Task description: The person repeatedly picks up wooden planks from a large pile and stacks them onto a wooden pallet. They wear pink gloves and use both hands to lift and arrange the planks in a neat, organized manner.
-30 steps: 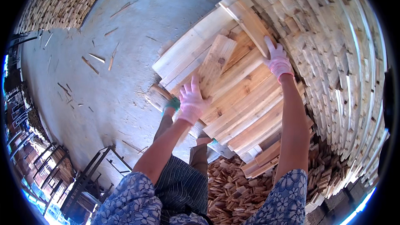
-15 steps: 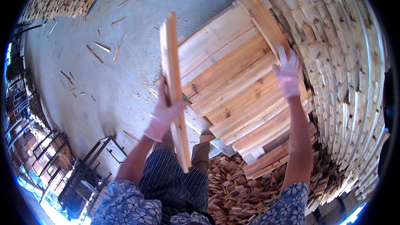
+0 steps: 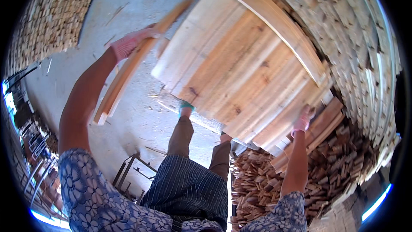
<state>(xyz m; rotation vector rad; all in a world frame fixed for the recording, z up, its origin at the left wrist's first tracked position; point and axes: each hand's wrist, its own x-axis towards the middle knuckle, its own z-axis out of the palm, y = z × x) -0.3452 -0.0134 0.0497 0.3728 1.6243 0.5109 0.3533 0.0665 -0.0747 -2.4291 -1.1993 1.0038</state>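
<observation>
My left hand [image 3: 131, 43], in a pinkish-white glove, is closed around a long wooden board [image 3: 122, 77]. The board slants over the floor to the left of a stack of planks [image 3: 231, 64] laid side by side. My right hand [image 3: 303, 121], gloved the same way, is at the near right edge of that stack, beside the last planks. Its fingers are blurred, so I cannot tell whether they grip anything. A single crosswise plank [image 3: 274, 19] lies over the stack's far right ends.
A tall wall of stacked timber [image 3: 347, 51] rises on the right. Short wood offcuts [image 3: 262, 184] are heaped at the near right. Another timber stack [image 3: 51, 21] stands far left. Splinters are scattered on the grey floor [image 3: 141, 83], and a dark metal frame [image 3: 128, 169] stands near my legs.
My left hand has swung out left and away with the board, which has gone from near upright to slanting. My right hand has left the crosswise plank for the stack's near edge.
</observation>
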